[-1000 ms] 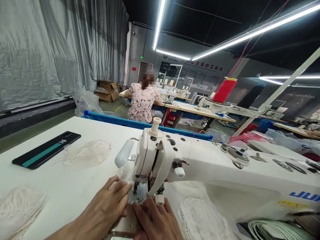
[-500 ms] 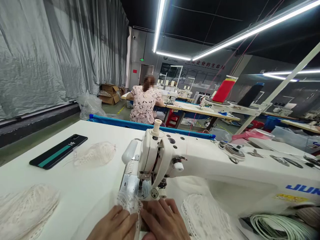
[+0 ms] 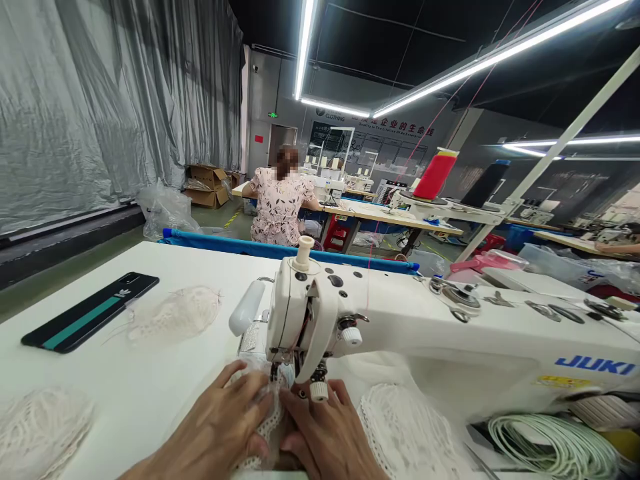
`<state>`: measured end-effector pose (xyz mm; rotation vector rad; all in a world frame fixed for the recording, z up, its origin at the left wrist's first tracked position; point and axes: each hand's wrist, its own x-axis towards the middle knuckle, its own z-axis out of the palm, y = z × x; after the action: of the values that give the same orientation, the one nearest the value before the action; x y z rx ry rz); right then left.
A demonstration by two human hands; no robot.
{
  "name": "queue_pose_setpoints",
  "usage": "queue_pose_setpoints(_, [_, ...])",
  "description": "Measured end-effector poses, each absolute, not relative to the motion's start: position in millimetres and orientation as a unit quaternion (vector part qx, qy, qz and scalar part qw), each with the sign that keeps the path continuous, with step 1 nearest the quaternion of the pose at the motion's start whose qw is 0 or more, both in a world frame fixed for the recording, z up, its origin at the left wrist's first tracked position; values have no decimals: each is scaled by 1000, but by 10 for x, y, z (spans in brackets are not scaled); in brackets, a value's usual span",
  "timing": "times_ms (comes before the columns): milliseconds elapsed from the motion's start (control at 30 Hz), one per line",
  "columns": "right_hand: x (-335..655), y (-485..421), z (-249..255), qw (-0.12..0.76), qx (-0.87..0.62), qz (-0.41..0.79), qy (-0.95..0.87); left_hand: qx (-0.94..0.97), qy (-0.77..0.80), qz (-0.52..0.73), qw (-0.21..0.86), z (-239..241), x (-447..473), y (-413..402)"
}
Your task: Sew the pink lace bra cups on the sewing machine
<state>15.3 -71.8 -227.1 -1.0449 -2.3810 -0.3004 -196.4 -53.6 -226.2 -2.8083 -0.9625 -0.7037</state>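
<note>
A white lace piece (image 3: 271,421) lies at the presser foot (image 3: 275,372) of a white sewing machine (image 3: 400,313). On its left side my left hand (image 3: 220,417) grips the lace, fingers bent and fingertips close to the foot. My right hand (image 3: 327,427) holds the lace's right edge between thumb and fingers, just below the machine head. Part of the lace is hidden under both hands. Beside my right hand rests a stack of white lace pieces (image 3: 407,433).
On the white table (image 3: 130,393) lie a dark phone with a green stripe (image 3: 93,312), a lace cup (image 3: 175,312) and another lace pile (image 3: 43,430). A coil of pale green cord (image 3: 550,447) is at the right. Ahead, a person (image 3: 283,200) sits at another table.
My left hand has moved forward to the foot, and its fingers reach farther over the lace. The lace has shifted forward. The whole view has turned slightly to the right.
</note>
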Motion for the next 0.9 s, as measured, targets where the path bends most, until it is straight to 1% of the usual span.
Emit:
queue_pose_setpoints(267, [140,-739,-2246,251,-393,-97,-880,-911,-309,-255,93,-2241,-1960,-501])
queue_pose_setpoints(400, [123,-772,-2227,299,-374,-86,-874,-902,-279,-312,107,-2202,-1895,-660])
queue_pose_setpoints(467, [120,-781,-2226,308,-361,-92,-875,-897,-285,-323,103,-2213,-1860,-743])
queue_pose_setpoints(633, [137,-785,-2245,287,-341,-127,-886,-889,-296,-328,124,-2267,-1831,-817])
queue_pose_setpoints(800, [144,-781,-2232,309,-318,-109,-890,-889,-316,-302,137,-2260,-1857,-824])
queue_pose_setpoints(900, [135,-779,-2222,301,-320,-107,-892,-885,-315,-308,149,-2262,-1859,-848])
